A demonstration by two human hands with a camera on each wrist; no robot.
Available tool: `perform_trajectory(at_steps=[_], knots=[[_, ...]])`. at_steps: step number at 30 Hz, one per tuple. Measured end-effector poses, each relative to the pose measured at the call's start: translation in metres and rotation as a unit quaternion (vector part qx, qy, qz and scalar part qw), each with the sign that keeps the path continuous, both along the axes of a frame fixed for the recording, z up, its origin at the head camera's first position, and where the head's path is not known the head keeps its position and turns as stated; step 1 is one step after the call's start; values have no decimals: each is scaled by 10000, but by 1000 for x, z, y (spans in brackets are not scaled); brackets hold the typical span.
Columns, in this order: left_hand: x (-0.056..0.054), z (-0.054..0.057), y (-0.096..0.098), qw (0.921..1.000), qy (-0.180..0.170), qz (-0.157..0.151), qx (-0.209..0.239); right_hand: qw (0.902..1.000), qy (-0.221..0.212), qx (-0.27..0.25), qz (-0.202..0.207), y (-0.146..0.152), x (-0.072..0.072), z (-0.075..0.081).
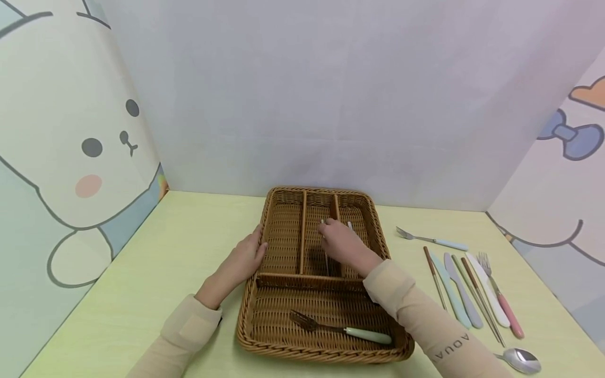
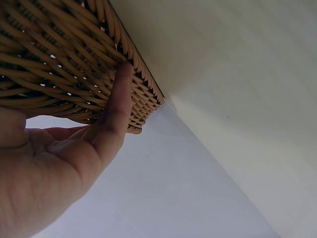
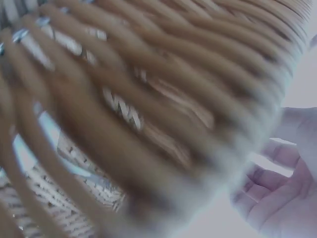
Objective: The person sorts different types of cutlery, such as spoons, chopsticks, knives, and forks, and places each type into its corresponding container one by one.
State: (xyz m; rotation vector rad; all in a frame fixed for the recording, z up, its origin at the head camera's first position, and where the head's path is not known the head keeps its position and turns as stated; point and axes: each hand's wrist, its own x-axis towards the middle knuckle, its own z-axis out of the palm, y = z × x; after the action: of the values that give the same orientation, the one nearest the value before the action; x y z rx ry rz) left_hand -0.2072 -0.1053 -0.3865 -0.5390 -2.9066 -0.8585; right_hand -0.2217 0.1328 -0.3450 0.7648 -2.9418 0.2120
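Note:
A brown wicker cutlery basket (image 1: 326,282) with wooden dividers sits in front of me. My left hand (image 1: 241,257) holds its left side, thumb at the rim; in the left wrist view a finger (image 2: 119,99) lies straight along the outer weave. Over the middle back compartment, my right hand (image 1: 344,241) has its fingers around a thin chopstick (image 1: 326,262). Basket weave hides much of the right wrist view, where the right hand's fingers (image 3: 270,198) look bent. A fork (image 1: 366,335) with a pale green handle lies in the front compartment.
Right of the basket, a blue-handled fork (image 1: 446,243), several chopsticks (image 1: 435,275), several knives (image 1: 456,294), a pink-handled fork (image 1: 508,312) and a spoon (image 1: 522,360) lie on the table (image 1: 212,215). A pale-ended piece (image 1: 350,226) shows in the right back compartment. Cloth walls (image 1: 331,105) stand behind.

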Motion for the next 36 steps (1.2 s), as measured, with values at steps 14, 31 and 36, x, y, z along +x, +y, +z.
perform_trajectory(at_steps=[14, 31, 36], knots=[[0, 0, -1, 10000, -7, 41, 25, 9976, 467, -363, -362, 37, 8, 23], [-1, -1, -1, 10000, -20, 7, 24, 9906, 262, -615, -1195, 114, 22, 19], [-1, 0, -1, 10000, -29, -13, 12, 9872, 185, -680, -1434, 142, 24, 7]])
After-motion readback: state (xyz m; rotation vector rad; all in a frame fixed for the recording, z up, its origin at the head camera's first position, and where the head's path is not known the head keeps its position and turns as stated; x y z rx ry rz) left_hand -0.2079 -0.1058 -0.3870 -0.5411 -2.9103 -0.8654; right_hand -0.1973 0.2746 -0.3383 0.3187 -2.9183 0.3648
